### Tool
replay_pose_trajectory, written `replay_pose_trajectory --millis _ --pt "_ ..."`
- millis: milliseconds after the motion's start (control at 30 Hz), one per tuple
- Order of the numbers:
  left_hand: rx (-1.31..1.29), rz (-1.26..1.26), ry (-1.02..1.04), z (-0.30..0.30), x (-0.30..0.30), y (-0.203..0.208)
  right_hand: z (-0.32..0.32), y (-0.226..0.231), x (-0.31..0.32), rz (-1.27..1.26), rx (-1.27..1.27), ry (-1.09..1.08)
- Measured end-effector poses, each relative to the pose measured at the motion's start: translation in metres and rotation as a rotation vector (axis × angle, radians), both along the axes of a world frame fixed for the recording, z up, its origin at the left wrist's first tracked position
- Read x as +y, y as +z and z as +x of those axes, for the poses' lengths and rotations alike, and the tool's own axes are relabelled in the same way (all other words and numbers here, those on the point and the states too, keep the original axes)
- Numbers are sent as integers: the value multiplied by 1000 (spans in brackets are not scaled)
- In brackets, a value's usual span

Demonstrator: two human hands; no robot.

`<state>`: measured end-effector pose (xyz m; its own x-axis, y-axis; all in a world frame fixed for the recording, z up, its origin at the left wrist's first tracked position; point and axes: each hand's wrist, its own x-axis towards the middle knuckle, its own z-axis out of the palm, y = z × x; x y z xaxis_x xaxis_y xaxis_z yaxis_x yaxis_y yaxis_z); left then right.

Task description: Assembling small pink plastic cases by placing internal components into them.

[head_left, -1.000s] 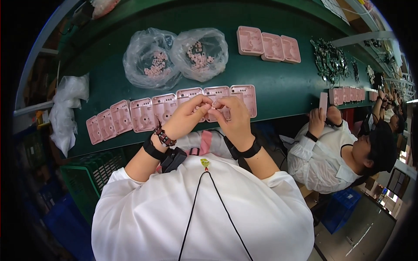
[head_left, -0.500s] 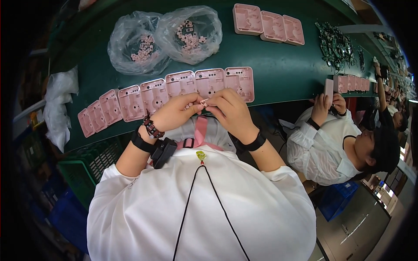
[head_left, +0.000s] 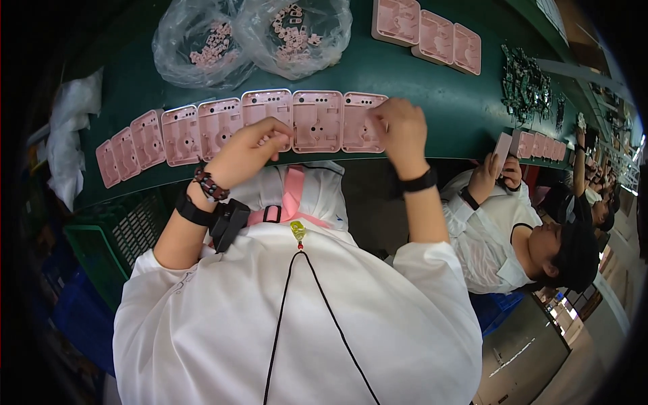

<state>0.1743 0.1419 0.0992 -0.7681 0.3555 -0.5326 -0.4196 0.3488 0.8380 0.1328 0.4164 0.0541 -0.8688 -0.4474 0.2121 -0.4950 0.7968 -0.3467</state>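
Observation:
Over the rightmost pink plastic shell (head_left: 358, 135) of a curved row is my right hand (head_left: 403, 135). Its fingers are pinched and point down inside that shell; whatever sits at their tips is hidden. My left hand (head_left: 253, 152) is closed, held in front of another shell (head_left: 266, 104) near the middle of the row, with its fingers curled inward; its contents are hidden now. A neighbouring shell (head_left: 317, 125) lies open side up between the hands, showing holes and small posts.
Behind the row, two clear plastic bags (head_left: 331, 57) hold small pink parts. Three pink shells (head_left: 432, 40) and a pile of dark wired boards (head_left: 530, 84) lie farther right. A co-worker (head_left: 499, 223) holds a pink piece. A green crate (head_left: 111, 236) stands at left.
My hands have parted. Earlier they met over a small pink part, with more pink parts in the left. The right has moved right to the end shell; the left has drawn back leftward.

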Motion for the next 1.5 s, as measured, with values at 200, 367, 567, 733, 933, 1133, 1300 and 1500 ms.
replay_pose_trajectory --millis 200,367,567,733,933,1133,1300,1500 --pt "-40 -61 115 9 -21 -4 -33 -62 28 127 90 153" --pt "-28 -42 169 18 -23 -8 -47 -81 24 198 109 286" --pt "-20 -39 199 24 -21 -9 -46 -81 25 317 57 291" --pt "-103 108 288 22 -20 -3 -39 -69 28 218 53 221" --pt "-329 503 498 23 -11 -13 8 -12 -29 -210 -215 65" --pt "-378 452 329 23 -1 -7 44 34 -117 -492 -298 145" --pt "-435 411 393 24 -3 -9 43 34 -125 -614 -387 150" --pt "-457 560 309 22 -19 -3 43 30 -115 -667 -192 78"
